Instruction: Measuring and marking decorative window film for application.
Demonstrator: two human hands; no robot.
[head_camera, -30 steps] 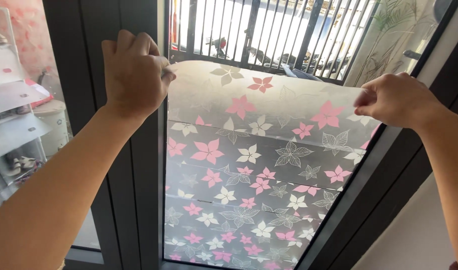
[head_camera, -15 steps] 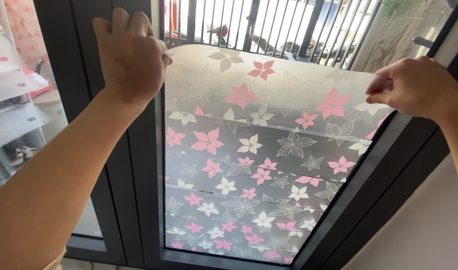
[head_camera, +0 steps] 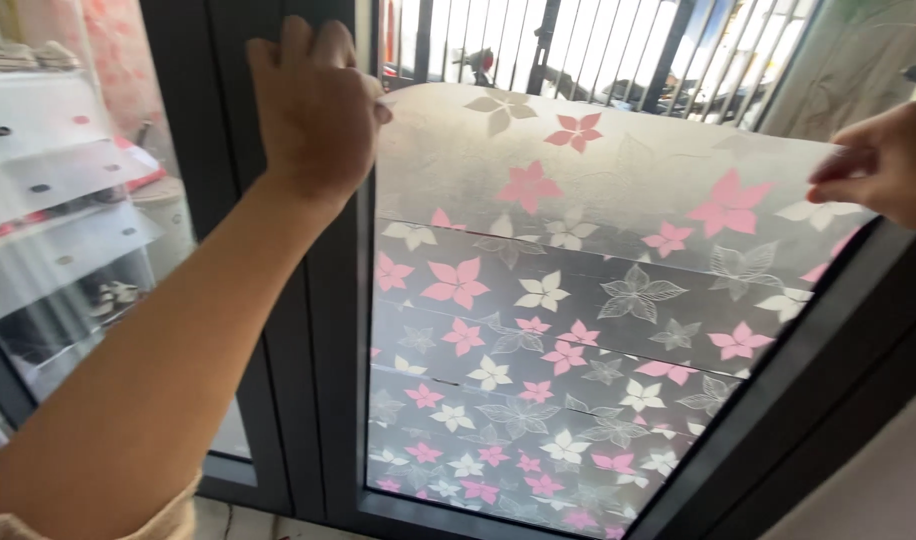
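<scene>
A frosted window film [head_camera: 578, 320] printed with pink, white and grey flowers hangs over the glass pane of a dark-framed window [head_camera: 328, 380]. My left hand [head_camera: 313, 105] pinches the film's upper left corner against the frame. My right hand [head_camera: 883, 165] grips the upper right corner at the right edge of the view. The film's top part bows outward from the glass, and horizontal creases run across it lower down.
Beyond the bare upper glass stand metal railing bars [head_camera: 578, 45]. A neighbouring pane on the left shows white shelves [head_camera: 48, 170] behind it. A pale wall [head_camera: 878, 480] lies at the lower right, and a light curtain [head_camera: 848, 70] hangs at the upper right.
Both hands have kept hold of the film's top corners. The view has shifted left, so my right hand now sits at the frame's right edge and the film's top looks more bowed.
</scene>
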